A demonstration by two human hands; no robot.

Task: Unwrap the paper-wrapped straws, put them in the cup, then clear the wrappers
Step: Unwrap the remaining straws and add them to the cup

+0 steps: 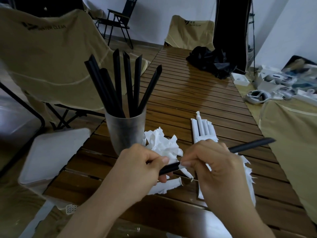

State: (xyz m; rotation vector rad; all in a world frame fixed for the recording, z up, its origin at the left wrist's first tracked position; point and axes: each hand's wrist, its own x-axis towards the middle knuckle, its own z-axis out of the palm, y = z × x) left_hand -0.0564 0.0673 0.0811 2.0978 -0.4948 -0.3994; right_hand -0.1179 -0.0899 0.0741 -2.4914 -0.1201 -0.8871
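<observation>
Black straw [247, 144] held in both hands over the slatted wooden counter [188, 93].
Right hand [217, 169] is curled around the straw's middle; left hand [137, 167] pinches its near end. Frosted cup [125, 133] holds six bare straws, upright, left of the hands. Torn wrappers [163, 145] lie crumpled beside the cup; wrapped straws [203, 129] lie just beyond the right hand.

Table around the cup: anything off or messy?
Mostly expected mess. Torn white wrappers lie crumpled beside the cup and under both hands, not yet cleared. The cup stands upright with black straws fanned out. Wrapped straws lie bundled behind the right hand. Nothing spilled or visibly damaged.
</observation>
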